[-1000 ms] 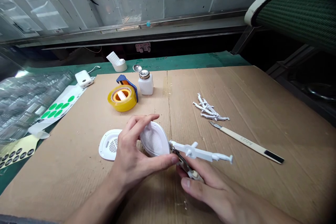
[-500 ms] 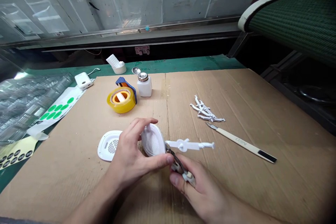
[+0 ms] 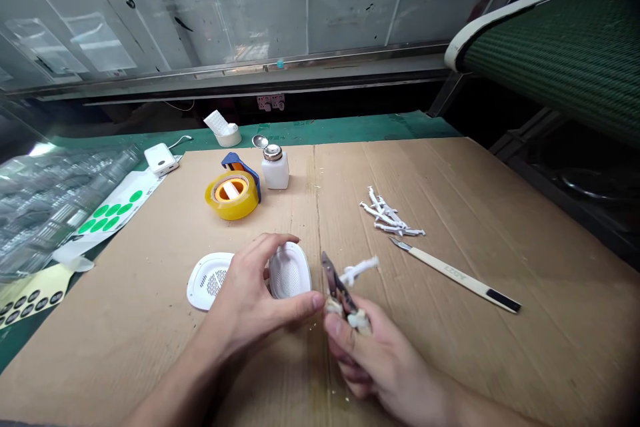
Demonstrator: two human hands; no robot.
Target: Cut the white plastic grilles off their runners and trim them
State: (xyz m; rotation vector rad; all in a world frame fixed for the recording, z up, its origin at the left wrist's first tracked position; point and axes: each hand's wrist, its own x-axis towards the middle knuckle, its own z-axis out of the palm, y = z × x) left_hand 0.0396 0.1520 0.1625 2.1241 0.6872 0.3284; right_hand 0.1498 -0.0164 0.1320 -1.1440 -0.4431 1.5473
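A cardboard sheet (image 3: 520,353) covers the green tabletop (image 3: 345,129). The right hand (image 3: 383,361) is clamped on small snips (image 3: 338,285), blades up, with a white plastic sprue (image 3: 357,271) beside their tips. The left hand (image 3: 245,301) curves around an oval mesh cover (image 3: 289,289), though whether it grips, I cannot tell. Just left of that hand lies a round vent cover (image 3: 208,281). Beyond the hands stand tape (image 3: 231,195) and a bottle (image 3: 275,170). Right of the right hand lie a knife (image 3: 453,273) and white sprues (image 3: 389,213).
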